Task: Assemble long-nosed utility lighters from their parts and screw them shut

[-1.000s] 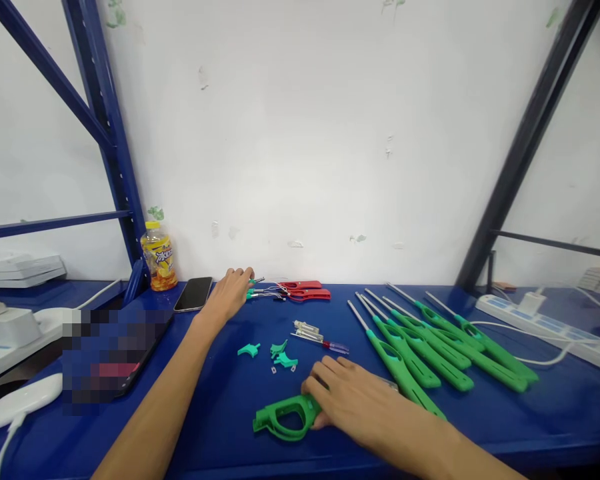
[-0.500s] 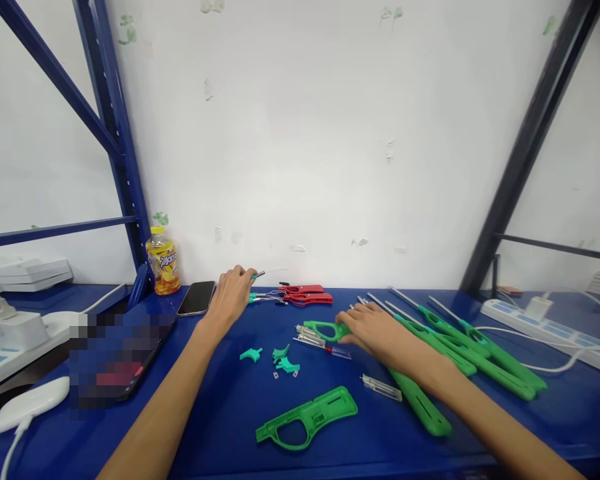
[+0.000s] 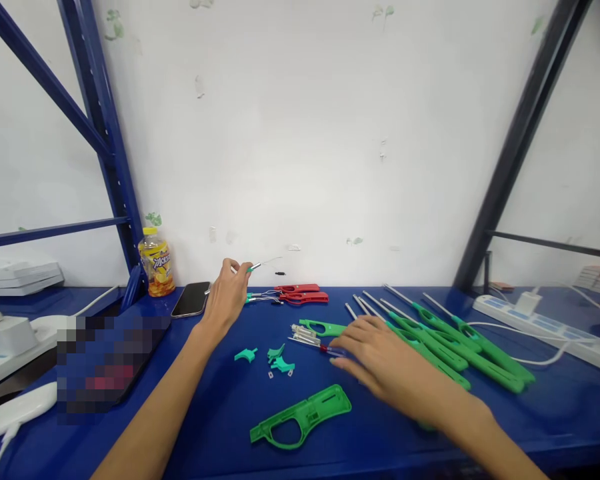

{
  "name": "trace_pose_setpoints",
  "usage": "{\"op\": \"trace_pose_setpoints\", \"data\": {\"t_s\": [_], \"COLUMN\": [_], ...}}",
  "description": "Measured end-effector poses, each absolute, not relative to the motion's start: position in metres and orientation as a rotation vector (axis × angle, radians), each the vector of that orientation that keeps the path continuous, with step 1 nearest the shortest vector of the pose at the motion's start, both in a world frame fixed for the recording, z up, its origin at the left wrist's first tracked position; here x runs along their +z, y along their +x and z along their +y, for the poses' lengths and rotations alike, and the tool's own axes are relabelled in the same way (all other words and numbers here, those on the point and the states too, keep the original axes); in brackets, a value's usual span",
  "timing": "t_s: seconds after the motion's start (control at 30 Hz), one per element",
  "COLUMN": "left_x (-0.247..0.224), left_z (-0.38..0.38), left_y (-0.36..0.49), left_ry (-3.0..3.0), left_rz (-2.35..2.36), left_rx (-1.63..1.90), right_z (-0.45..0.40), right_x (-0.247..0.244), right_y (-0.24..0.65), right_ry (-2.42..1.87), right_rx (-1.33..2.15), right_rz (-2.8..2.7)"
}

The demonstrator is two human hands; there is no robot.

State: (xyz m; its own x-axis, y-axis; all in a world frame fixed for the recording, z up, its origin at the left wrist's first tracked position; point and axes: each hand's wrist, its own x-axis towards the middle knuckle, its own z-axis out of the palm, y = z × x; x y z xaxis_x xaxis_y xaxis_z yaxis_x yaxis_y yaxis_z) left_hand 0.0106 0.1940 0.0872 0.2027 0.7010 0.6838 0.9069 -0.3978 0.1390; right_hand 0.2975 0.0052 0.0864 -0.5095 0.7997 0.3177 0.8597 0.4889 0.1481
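Over the back left of the table, my left hand (image 3: 226,293) is closed on a thin metal lighter tube (image 3: 255,267) with a green part and a fine trailing wire. My right hand (image 3: 367,350) is low over the table, thumb apart from the fingers, on either side of the clear-handled screwdriver (image 3: 307,343); whether they touch it I cannot tell. Beyond the fingers lie a green half shell (image 3: 325,327) and several clear parts (image 3: 305,333). Nearer me is another green lighter half shell (image 3: 303,418), with green triggers (image 3: 245,355) behind it.
Red lighter shells (image 3: 304,299) lie near the wall. Several green long-necked lighters (image 3: 490,363) fan out at right, before a power strip (image 3: 555,327). At left are a phone (image 3: 191,299), a drink bottle (image 3: 157,263) and a white charger (image 3: 20,410). Blue posts rise both sides.
My right hand has left the rear green half shell and come nearer, to the screwdriver handle. My left hand has lifted and tilted the metal tube slightly. The view has shifted a little.
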Motion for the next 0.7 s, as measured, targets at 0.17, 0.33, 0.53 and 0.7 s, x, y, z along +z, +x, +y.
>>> {"op": "trace_pose_setpoints", "data": {"t_s": [0.17,0.33,0.53,0.7], "left_x": [0.092,0.102,0.081,0.033], "left_z": [0.188,0.157,0.073,0.011], "left_y": [0.018,0.03,0.027,-0.004], "left_ry": [-2.226,-2.248,-2.381,-2.658], "left_rz": [-1.435,-1.338,-1.242,-1.091], "left_rx": [-1.037,-1.092,-1.174,-1.29], "right_z": [-0.019,-0.014,-0.012,-0.015], "right_x": [0.06,0.03,0.014,0.012], "right_y": [0.274,0.269,0.274,0.275], "right_ry": [-1.306,-1.311,-1.311,-1.359], "right_rx": [-0.062,0.086,0.132,0.155], "right_rz": [-2.443,-2.43,-2.329,-2.307]}}
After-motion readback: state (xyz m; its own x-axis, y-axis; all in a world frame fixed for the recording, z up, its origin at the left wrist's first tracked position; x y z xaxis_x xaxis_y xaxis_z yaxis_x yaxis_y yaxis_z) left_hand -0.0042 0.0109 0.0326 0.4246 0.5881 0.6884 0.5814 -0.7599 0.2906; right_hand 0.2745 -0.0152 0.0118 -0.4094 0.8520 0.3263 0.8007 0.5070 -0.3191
